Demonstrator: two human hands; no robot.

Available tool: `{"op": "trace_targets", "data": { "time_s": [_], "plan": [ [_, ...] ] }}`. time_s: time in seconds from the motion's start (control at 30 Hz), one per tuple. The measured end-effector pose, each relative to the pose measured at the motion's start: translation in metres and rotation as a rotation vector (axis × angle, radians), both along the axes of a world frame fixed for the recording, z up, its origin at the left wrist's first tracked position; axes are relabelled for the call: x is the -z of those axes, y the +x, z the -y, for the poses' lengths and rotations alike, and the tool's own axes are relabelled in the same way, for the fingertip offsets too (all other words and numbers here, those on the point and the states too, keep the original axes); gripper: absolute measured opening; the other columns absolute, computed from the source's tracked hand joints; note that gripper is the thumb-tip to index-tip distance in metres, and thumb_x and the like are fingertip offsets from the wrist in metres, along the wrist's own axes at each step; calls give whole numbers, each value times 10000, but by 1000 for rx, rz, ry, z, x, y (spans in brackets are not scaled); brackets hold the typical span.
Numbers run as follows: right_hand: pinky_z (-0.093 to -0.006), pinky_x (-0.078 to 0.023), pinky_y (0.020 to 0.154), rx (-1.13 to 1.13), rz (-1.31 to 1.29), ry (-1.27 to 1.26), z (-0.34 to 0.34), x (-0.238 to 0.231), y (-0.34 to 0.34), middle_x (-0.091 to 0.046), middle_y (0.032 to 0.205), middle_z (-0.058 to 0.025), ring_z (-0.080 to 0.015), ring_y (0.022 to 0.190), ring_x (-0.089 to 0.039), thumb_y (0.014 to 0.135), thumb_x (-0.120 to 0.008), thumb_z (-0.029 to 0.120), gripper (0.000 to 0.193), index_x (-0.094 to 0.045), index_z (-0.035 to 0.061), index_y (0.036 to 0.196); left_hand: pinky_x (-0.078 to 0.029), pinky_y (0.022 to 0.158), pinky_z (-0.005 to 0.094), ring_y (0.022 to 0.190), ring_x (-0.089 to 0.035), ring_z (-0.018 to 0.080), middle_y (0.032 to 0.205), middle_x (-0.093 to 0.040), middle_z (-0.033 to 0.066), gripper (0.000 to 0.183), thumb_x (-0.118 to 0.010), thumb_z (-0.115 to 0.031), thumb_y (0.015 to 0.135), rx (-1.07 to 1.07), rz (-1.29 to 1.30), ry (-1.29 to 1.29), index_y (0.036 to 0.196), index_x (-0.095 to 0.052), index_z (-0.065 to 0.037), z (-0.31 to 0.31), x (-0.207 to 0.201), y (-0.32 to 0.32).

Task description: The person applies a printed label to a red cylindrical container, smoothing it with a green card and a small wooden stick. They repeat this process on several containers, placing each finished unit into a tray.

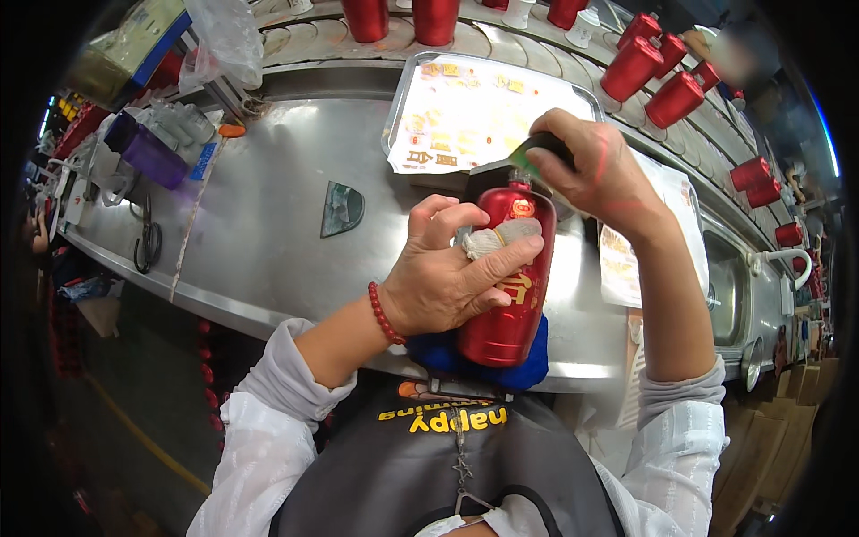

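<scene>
A glossy red bottle [501, 336] with gold characters leans slightly on a blue cloth [537, 356] at the near edge of the metal bench. My left hand [429, 282] grips it from the left, fingers across its upper front. White wrapping [506, 238] with a yellowish band lies around or under those fingers; I cannot tell exactly which. Beside the bottle's neck, my right hand [598, 170] is closed on a dark-handled tool [548, 146] with a green part; its working end is partly hidden. A dark green flat scraper piece [342, 210] lies left of the bottle.
Behind the bottle sits a tray [390, 134] of gold-printed sheets, with another sheeted tray [626, 268] at right. Red bottles [676, 100] stand and lie along a curved conveyor. A purple bottle [154, 157] and scissors [148, 243] are at left, a sink [729, 291] at right.
</scene>
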State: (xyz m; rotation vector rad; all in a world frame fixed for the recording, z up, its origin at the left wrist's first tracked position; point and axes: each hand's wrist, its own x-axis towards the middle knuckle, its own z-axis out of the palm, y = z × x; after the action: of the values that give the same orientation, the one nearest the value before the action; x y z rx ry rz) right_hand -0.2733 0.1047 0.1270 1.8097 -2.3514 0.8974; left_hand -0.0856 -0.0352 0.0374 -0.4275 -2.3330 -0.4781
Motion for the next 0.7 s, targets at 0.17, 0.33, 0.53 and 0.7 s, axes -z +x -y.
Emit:
{"op": "trace_targets", "data": {
  "time_s": [0.17,0.33,0.53,0.7],
  "plan": [
    [-290,-501,654,99,204,-25,-7,5,-1,-647,782,-85,-148,699,-619,897,-696,133,181,-645,-8,998,-320,1056,454,1114,-464,247,1142,-654,8,498,-486,-541,983,46,2,-30,1291,-699,-212,8,-5,-7],
    [-221,-486,710,281,571,-239,-38,28,11,-638,871,0,-64,784,-581,940,-698,167,183,-642,22,1037,-310,1046,442,1127,-440,260,1185,-638,9,480,-504,-515,989,59,51,89,1348,-659,-235,15,-2,-19],
    [-291,-514,694,313,167,-349,-37,37,39,-660,836,-99,-203,763,-643,877,-724,41,161,-660,5,1020,-304,1067,424,1182,-465,261,1187,-685,14,501,-465,-477,1031,16,-1,215,1348,-651,-137,9,4,-16],
    [-358,-408,742,-98,-295,-199,-50,29,91,-583,824,-14,-197,736,-575,675,-801,71,347,-701,102,1006,-357,1027,438,1152,-510,291,1197,-679,60,518,-475,-444,1040,-112,1,300,1308,-655,-38,-5,12,28]
  ]
}}
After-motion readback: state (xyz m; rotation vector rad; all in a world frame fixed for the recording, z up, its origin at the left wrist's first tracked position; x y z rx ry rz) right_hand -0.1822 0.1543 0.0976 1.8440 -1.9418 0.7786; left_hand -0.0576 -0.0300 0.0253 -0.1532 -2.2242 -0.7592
